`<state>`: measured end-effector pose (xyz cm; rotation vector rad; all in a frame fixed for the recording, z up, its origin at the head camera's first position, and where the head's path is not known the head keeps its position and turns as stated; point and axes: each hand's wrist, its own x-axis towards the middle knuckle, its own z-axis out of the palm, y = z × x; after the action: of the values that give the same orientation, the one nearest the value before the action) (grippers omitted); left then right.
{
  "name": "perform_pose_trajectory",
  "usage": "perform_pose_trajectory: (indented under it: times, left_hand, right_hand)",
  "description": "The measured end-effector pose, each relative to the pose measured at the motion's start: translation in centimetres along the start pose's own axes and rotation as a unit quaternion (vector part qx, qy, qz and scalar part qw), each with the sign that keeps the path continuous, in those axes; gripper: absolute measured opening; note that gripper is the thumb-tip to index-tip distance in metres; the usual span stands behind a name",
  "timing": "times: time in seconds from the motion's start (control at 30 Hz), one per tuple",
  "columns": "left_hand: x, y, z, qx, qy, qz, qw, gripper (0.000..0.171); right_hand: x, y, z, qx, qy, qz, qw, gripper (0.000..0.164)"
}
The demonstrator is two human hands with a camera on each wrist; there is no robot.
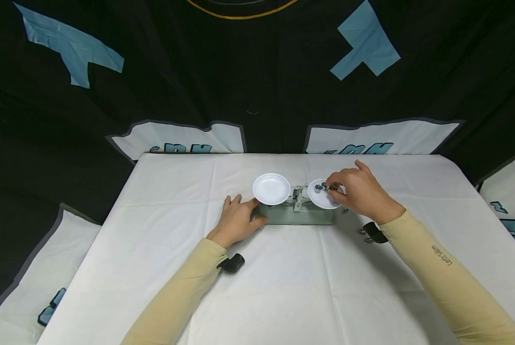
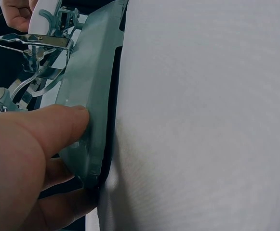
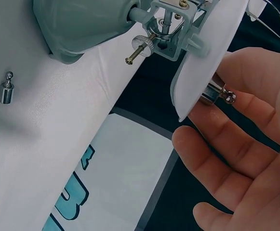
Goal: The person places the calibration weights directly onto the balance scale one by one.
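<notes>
A green balance scale (image 1: 300,218) with two round white pans stands on the table. My left hand (image 1: 236,223) grips the left end of its base, the thumb (image 2: 74,120) on the front face and other fingers around the end. The left pan (image 1: 271,189) holds nothing. Over the right pan (image 1: 324,201), my right hand (image 1: 360,194) pinches a small shiny metal weight (image 3: 211,92) with a knobbed top, right at the pan's surface. Several more metal weights (image 1: 319,187) sit on that pan, partly hidden by the fingers.
To the right of the scale, loose metal weights (image 1: 361,232) lie on the white tablecloth (image 1: 261,287), one of them close to the base. Black cloth (image 1: 274,86) hangs behind the table. A black wrist camera (image 1: 231,264) is strapped to the left sleeve.
</notes>
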<state>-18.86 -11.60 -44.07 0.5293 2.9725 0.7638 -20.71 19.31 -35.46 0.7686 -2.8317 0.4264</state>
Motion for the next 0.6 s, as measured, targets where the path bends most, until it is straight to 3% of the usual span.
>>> perform_pose_trajectory:
  times: [0.6]
  left_hand:
    - [-0.02,-0.02,-0.03,0.002,0.003,0.003,1.0,0.055]
  right_hand:
    - [-0.09,-0.25,-0.24,0.002,-0.011,0.007,1.0,0.023]
